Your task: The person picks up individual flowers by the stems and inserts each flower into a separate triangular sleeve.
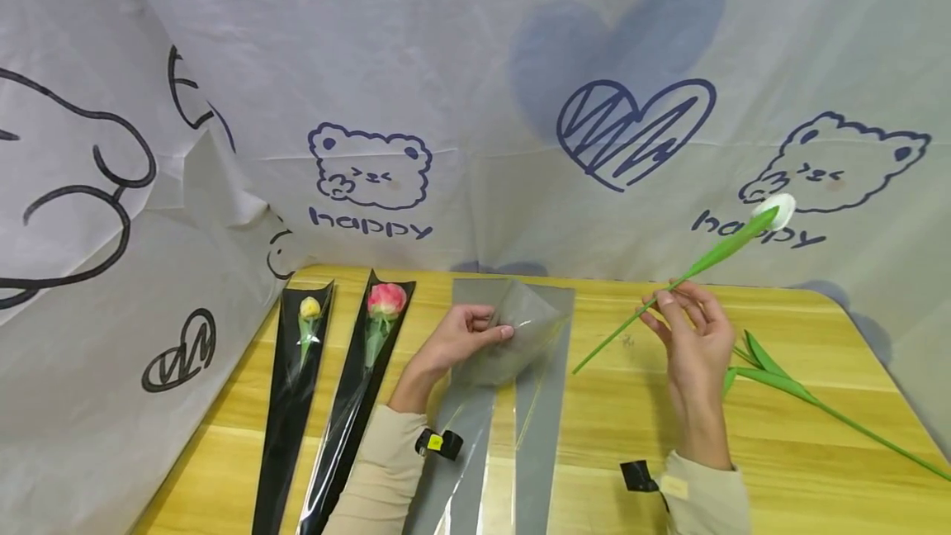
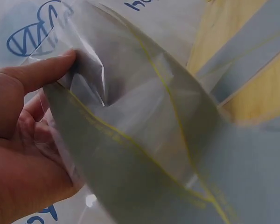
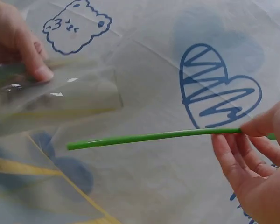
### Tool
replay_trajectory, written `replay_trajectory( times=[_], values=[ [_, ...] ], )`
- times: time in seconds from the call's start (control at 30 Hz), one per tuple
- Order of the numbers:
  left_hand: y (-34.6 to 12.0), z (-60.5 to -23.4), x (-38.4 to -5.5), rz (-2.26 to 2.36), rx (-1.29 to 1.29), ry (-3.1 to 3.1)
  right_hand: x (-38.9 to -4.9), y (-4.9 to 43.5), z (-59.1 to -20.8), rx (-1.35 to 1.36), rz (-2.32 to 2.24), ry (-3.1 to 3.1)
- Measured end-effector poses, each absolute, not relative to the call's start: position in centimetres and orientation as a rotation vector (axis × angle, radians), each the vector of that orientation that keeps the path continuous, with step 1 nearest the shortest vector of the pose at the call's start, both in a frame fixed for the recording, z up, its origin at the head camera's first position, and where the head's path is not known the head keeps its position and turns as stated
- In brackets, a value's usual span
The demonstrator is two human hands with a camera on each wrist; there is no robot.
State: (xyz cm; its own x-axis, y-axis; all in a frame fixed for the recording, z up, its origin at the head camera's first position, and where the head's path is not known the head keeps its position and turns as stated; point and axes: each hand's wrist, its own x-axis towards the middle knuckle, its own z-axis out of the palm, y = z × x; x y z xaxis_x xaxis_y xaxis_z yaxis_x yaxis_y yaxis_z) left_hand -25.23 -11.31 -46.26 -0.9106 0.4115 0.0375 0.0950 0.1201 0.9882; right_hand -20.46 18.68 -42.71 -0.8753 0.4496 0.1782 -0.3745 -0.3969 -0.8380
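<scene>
My left hand (image 1: 466, 340) pinches the upper edge of a grey translucent flower sleeve (image 2: 130, 130) with yellow lines, its mouth spread apart in the left wrist view. Between thumb and fingertips, my right hand (image 1: 694, 345) pinches the green stem of a white tulip (image 1: 776, 211). The bloom points up and right, while the bare stem end (image 3: 77, 146) slants down toward the sleeve, apart from it. Behind the right wrist, another green stem with leaves (image 1: 802, 393) lies on the table; its flower is not visible.
To the left, a yellow flower (image 1: 309, 309) and a pink flower (image 1: 386, 299) lie in long black sleeves. More grey sleeve material (image 1: 546, 436) lies flat under my left hand. A white cloth (image 1: 475, 106) with drawings hangs behind the wooden table (image 1: 594, 436).
</scene>
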Motion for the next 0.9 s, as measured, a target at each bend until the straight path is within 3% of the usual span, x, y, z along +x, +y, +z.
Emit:
replay_trajectory(
  times=[0.47, 0.9],
  values=[
    [-10.2, -46.0, -24.7, 1.844, 0.576, 2.208, -18.9, 18.5, -39.5, 0.093, 2.197, -0.889],
    [-9.6, -44.8, -24.1, 1.870, 0.602, 2.213, -19.0, 17.0, -39.6, 0.152, 2.217, -1.112]
  ],
)
